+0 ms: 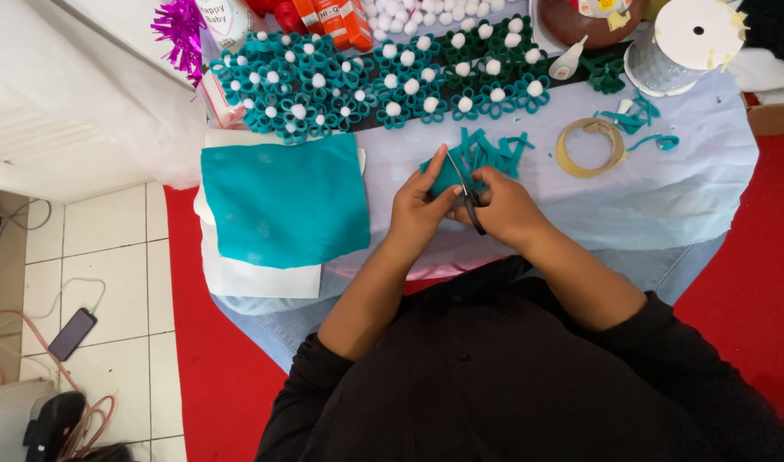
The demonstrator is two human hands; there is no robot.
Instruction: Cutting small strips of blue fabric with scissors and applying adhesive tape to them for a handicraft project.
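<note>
My left hand [419, 205] pinches a small piece of teal felt [446, 176] over a table covered in pale cloth. My right hand [505, 207] grips a pair of scissors [466, 190], whose blades point up into the felt piece. Just beyond the hands lies a heap of cut teal felt strips [488, 152]. A flat teal felt sheet [282, 199] rests to the left on white sheets [255, 275].
Rows of teal felt flowers with white pompom centres [366, 77] fill the far side. A roll of tape [589, 146], a glue bottle [569, 60] and a white ribbon spool [687, 43] sit at right. A phone [72, 334] lies on the tiled floor at left.
</note>
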